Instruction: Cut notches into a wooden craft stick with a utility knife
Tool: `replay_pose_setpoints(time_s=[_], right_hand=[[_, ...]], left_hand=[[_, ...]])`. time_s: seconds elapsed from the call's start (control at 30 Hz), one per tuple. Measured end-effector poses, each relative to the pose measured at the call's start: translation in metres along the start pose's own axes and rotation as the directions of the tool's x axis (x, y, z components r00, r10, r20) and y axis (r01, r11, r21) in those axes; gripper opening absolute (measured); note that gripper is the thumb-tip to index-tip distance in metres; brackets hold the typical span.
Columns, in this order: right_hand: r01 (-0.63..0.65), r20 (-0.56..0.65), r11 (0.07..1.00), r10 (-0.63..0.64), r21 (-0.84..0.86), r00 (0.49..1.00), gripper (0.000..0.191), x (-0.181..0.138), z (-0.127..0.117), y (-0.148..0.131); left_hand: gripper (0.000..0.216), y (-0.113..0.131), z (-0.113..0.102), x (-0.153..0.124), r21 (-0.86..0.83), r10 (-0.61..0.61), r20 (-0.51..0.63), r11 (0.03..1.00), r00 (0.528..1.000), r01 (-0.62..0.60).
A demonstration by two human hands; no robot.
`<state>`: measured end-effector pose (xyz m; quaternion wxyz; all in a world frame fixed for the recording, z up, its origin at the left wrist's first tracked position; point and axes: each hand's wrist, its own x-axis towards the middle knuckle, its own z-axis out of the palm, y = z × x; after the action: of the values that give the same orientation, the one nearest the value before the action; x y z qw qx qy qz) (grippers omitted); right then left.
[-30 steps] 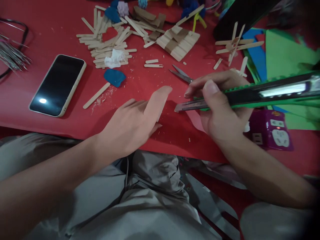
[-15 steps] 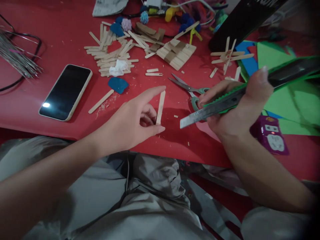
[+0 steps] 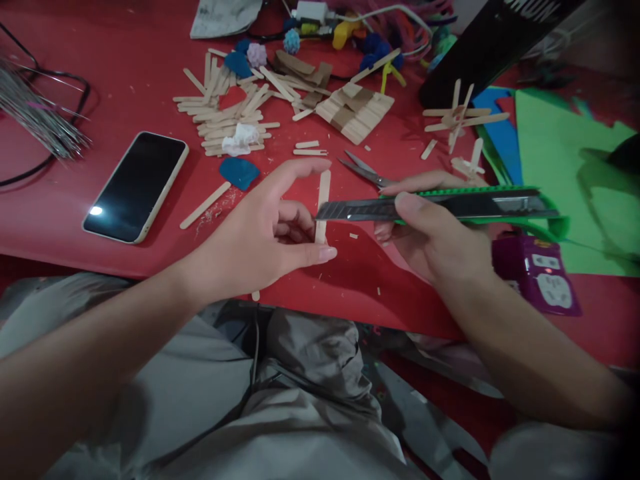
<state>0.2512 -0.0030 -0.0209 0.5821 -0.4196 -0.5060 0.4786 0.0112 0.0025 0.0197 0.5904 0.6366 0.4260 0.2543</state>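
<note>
My left hand (image 3: 265, 233) pinches a wooden craft stick (image 3: 323, 193) upright between forefinger and thumb, just above the red table (image 3: 110, 87). My right hand (image 3: 435, 237) grips a green utility knife (image 3: 475, 203) held level. Its extended blade (image 3: 350, 211) points left and crosses the stick about midway.
A phone (image 3: 135, 187) lies face up at the left. Loose craft sticks (image 3: 235, 113), a glued stick panel (image 3: 357, 110), scissors (image 3: 365, 170), blue clay (image 3: 240, 172) and a stick cross (image 3: 457, 117) lie beyond my hands. Green paper (image 3: 565, 147) and a purple power socket (image 3: 537, 273) are at the right.
My left hand lifted the stick from flat on the table and stood it up. The knife swung away, then came back level with its blade against the stick.
</note>
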Motion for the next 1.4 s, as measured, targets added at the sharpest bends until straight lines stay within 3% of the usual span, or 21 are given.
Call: replay_pose_setpoints(time_s=[0.23, 0.5, 0.67, 0.93, 1.27, 1.4], right_hand=[[-0.007, 0.046, 1.000, 0.006, 0.030, 0.999, 0.018, -0.0005, 0.0001, 0.0010], [-0.044, -0.001, 0.999, 0.044, -0.007, 0.999, 0.013, -0.0033, 0.0072, -0.0062], [0.034, -0.048, 0.997, -0.031, 0.072, 0.998, 0.008, 0.0009, 0.0062, -0.0035], [0.021, 0.007, 0.998, -0.020, -0.054, 1.000, 0.025, -0.0040, -0.0004, -0.0005], [0.042, -0.036, 0.999, -0.042, -0.008, 0.998, 0.025, -0.0005, -0.0006, 0.0026], [0.030, 0.009, 0.999, -0.030, -0.032, 1.000, 0.025, -0.0012, 0.0002, 0.0025]], left_hand=[[0.084, 0.0017, 0.0020, -0.0007, -0.065, 0.000, -0.013, 0.998, 1.000, -0.001], [0.082, -0.0006, 0.0021, 0.0005, -0.049, 0.018, -0.021, 0.999, 1.000, -0.019], [0.079, -0.0020, 0.0031, -0.0005, -0.064, 0.055, 0.008, 0.996, 0.998, -0.054], [0.082, -0.0003, 0.0011, -0.0001, -0.037, 0.028, -0.035, 0.999, 0.999, -0.029], [0.083, -0.0018, 0.0005, 0.0001, -0.012, 0.037, -0.049, 0.999, 0.998, -0.037], [0.085, -0.0039, -0.0005, 0.0015, 0.019, 0.059, -0.061, 0.998, 0.996, -0.058]])
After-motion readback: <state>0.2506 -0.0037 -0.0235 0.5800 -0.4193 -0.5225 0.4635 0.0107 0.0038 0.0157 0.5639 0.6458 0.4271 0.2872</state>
